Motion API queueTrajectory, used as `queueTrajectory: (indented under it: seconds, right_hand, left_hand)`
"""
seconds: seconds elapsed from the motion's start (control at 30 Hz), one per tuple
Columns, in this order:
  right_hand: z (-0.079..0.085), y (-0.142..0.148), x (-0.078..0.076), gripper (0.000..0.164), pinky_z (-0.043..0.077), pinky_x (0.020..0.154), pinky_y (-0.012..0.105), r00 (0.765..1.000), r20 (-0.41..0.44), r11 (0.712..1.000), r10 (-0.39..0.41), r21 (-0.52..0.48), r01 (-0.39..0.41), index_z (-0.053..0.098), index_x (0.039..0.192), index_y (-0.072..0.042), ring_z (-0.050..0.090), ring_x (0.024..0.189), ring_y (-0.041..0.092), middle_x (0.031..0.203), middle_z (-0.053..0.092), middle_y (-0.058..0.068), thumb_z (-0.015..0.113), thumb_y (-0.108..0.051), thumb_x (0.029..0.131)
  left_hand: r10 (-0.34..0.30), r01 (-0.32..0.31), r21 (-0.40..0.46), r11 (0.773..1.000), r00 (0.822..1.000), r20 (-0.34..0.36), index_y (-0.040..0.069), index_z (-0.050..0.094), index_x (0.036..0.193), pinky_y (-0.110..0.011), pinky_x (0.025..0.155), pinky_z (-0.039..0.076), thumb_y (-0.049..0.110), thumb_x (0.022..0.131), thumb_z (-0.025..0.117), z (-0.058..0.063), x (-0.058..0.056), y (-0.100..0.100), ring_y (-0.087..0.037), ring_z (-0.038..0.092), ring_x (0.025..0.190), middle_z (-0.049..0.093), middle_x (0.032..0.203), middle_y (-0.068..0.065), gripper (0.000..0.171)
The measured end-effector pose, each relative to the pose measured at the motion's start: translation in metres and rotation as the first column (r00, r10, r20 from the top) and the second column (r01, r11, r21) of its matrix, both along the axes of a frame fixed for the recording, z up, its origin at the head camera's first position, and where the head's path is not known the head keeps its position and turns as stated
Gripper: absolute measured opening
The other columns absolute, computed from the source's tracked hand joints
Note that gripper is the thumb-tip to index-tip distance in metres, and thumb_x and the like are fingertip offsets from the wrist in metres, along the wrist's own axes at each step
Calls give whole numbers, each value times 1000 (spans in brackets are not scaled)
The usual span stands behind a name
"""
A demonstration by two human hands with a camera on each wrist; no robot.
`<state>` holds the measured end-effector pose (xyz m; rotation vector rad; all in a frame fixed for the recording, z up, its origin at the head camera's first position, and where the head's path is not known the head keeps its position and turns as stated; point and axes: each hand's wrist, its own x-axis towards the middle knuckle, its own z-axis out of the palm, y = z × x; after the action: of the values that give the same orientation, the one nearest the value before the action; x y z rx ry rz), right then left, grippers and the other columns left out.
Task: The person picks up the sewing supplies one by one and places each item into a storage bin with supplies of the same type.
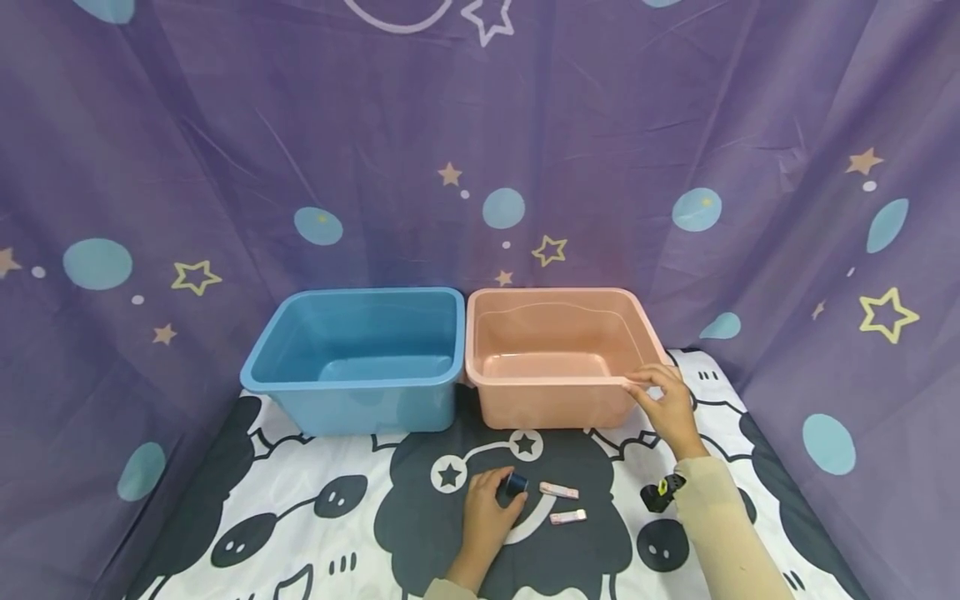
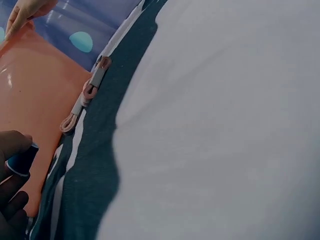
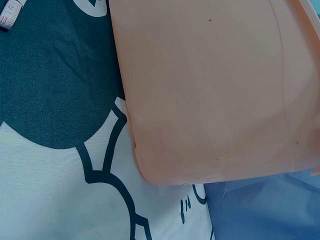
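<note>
My left hand (image 1: pixel 486 514) pinches a small dark blue spool of thread (image 1: pixel 516 484) between thumb and fingers, low over the dark patch of the cloth. The left wrist view shows the spool (image 2: pixel 22 160) with a pale rim at its ends. My right hand (image 1: pixel 667 408) pinches the front right corner of the peach plastic bin (image 1: pixel 551 404); this hand is out of sight in the right wrist view. Just right of the spool lie two folded measuring tapes, an upper tape (image 1: pixel 559 491) and a lower tape (image 1: pixel 567 517).
A blue plastic bin (image 1: pixel 360 408) stands against the left side of the peach one. Both stand on a black and white patterned cloth (image 1: pixel 300 517). A purple curtain (image 1: pixel 390 167) with stars rises behind. A black strapped device (image 1: pixel 660 495) is by the right wrist.
</note>
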<state>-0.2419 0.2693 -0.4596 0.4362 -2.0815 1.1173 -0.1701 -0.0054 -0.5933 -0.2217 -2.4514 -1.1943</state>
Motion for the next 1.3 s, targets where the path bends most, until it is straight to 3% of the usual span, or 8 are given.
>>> queueTrajectory:
  seconds: [0.5, 0.83, 1.1, 1.3]
  right_hand:
    - [3, -1, 1, 21, 35, 86, 14, 1000, -17, 1000, 15, 5, -15, 69, 87, 9, 51, 88, 32, 82, 64, 22, 73, 16, 68]
    - [3, 0, 1, 21, 35, 85, 15, 999, -23, 1000, 27, 6, -27, 69, 87, 9, 51, 88, 31, 82, 64, 21, 73, 17, 68]
    - [2, 0, 0, 21, 34, 83, 14, 999, -22, 1000, 25, 5, -24, 68, 88, 10, 50, 87, 31, 83, 64, 21, 73, 16, 68]
    - [2, -1, 1, 21, 34, 82, 15, 1000, -23, 1000, 10, 4, -10, 68, 87, 11, 49, 87, 30, 83, 64, 21, 73, 17, 67]
  left_hand:
    - [-33, 34, -20, 999, 997, 71, 9, 68, 107, -37, 83, 46, 21, 71, 81, 28, -6, -4, -19, 56, 93, 68, 104, -3, 40]
    - [-40, 39, -48, 998, 999, -17, 6, 69, 105, -40, 82, 47, 20, 70, 80, 39, -15, -10, -22, 58, 96, 69, 102, -4, 40]
    - [-56, 57, -8, 998, 996, 71, 9, 68, 108, -41, 82, 46, 21, 73, 79, 53, -19, -14, -21, 56, 96, 68, 104, -4, 39]
    - [-72, 72, -7, 997, 995, 67, 8, 68, 109, -41, 82, 46, 20, 73, 79, 60, -22, -17, -22, 56, 96, 68, 105, -4, 40]
